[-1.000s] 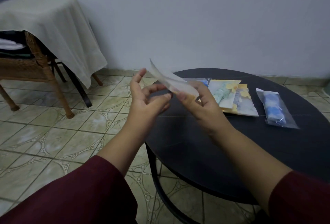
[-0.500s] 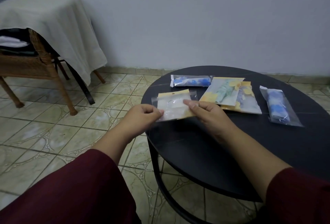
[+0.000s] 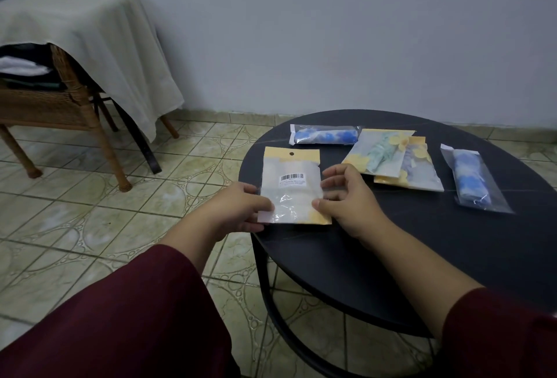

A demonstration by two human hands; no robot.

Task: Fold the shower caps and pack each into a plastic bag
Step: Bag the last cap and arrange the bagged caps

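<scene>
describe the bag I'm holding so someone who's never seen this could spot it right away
On the round black table, at its near left edge, both hands hold one flat plastic bag. Unlike the others, it shows a barcode sticker and a yellow header with a hang hole.

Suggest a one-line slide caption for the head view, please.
Both hands, left and right, hold a barcoded pouch over a black round table.

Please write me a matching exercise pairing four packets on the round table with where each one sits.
Things:
1. barcode bag
2. green-cap packet
3. horizontal blue packet
4. lengthwise blue packet

Places:
A. far right, alone
B. table's far edge
C. between both hands
D. overlapping another yellow packet

Pairs: 1-C, 2-D, 3-B, 4-A
</scene>
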